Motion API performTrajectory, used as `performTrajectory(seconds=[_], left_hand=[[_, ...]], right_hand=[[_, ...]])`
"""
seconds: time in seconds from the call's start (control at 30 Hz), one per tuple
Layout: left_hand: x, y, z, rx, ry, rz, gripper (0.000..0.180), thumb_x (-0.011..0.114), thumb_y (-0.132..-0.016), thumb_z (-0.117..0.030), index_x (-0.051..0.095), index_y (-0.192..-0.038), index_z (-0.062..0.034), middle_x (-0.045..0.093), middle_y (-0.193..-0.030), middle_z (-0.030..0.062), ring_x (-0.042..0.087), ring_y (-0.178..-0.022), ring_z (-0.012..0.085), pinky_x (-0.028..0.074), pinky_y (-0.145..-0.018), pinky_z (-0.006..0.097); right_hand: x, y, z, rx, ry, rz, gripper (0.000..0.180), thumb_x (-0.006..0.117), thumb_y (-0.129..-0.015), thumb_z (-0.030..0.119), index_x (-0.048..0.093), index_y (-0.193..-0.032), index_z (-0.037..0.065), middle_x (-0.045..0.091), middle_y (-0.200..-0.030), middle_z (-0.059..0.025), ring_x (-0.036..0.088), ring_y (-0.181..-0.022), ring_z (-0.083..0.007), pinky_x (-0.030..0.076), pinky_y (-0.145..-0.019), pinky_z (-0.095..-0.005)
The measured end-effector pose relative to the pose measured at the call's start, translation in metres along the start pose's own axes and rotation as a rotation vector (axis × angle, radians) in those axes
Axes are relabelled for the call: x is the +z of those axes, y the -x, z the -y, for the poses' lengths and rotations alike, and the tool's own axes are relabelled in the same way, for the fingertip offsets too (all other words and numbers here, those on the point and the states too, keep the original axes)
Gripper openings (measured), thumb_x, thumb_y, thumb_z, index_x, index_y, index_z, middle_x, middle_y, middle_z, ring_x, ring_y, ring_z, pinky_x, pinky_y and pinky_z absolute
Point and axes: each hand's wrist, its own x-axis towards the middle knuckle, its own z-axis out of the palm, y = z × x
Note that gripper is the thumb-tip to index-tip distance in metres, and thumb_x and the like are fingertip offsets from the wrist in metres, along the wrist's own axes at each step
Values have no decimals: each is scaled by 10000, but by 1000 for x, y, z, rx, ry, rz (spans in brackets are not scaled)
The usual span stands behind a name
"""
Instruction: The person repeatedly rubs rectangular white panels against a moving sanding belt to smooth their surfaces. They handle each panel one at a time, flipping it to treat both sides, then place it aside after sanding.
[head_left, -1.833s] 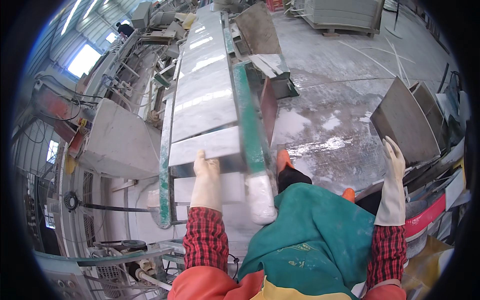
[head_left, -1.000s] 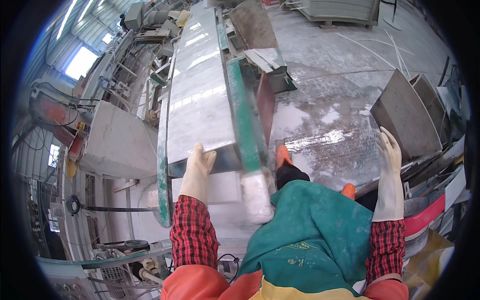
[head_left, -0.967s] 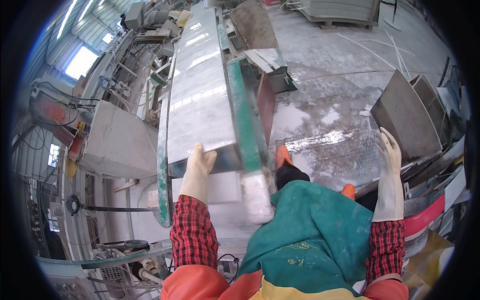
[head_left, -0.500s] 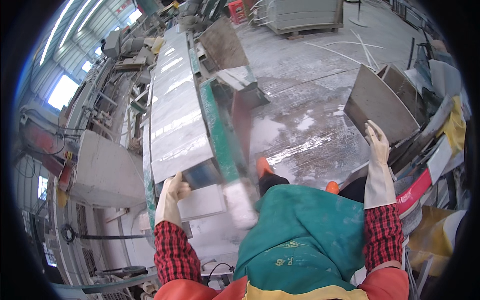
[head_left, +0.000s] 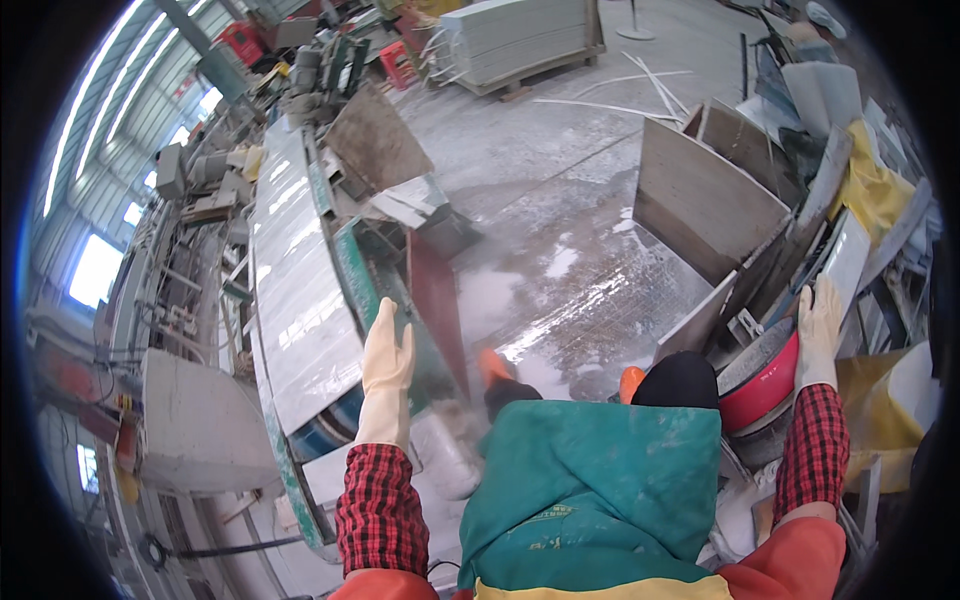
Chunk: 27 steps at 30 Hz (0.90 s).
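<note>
My left hand (head_left: pixel 387 375), in a cream rubber glove, is raised beside the near end of a line of glossy pale slabs (head_left: pixel 315 355) on the green-edged conveyor. Its fingers point up with the thumb apart, and nothing is in it. At the right, my right hand (head_left: pixel 819 335), gloved alike, has its fingers stretched upward. It is beside a round grey thing with a red band (head_left: pixel 765 385), at the lower end of a white strip (head_left: pixel 848 255). Whether it touches either I cannot tell.
Brown boards (head_left: pixel 700 200) lean together at the right. A yellow sheet (head_left: pixel 862 185) lies among offcuts behind them. A reddish-brown panel (head_left: pixel 433 300) stands beside the conveyor. Stacked pale slabs (head_left: pixel 520 45) sit on a pallet at the back. The floor (head_left: pixel 570 270) looks wet.
My left hand has come off the near slab's edge and opened. My right hand has moved right and down to the red-banded round thing. The view has turned to the right.
</note>
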Motion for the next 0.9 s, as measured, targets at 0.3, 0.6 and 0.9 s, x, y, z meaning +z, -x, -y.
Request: performTrajectory(seconds=[0.3, 0.6, 0.9], left_hand=[[35, 9, 8, -38, -157, 58, 548, 605, -923, -102, 454, -1437, 13, 535, -1382, 263, 499, -1259, 433, 402, -1089, 464], [24, 1, -8, -173, -167, 92, 500, 574, -977, -128, 453, -1437, 25, 511, -1435, 272, 440, -1373, 418, 357, -1156, 447], [28, 2, -2, -183, -260, 125, 513, 556, -997, -199, 436, -1467, -32, 479, -1492, 235, 424, -1406, 387, 340, -1181, 432]], right_hand=[[5, -30, -5, 114, 118, -26, 457, 498, -1022, 439, 649, -799, 69, 671, -852, -218, 644, -846, -425, 499, -750, -538], [47, -26, -52, 272, 127, 193, 577, 436, -1039, 502, 548, -1428, 92, 576, -1404, -202, 538, -1294, -372, 410, -1085, -428], [52, -20, -65, 240, 110, 231, 603, 436, -1037, 494, 517, -1454, 66, 526, -1470, -189, 479, -1368, -345, 355, -1145, -411]])
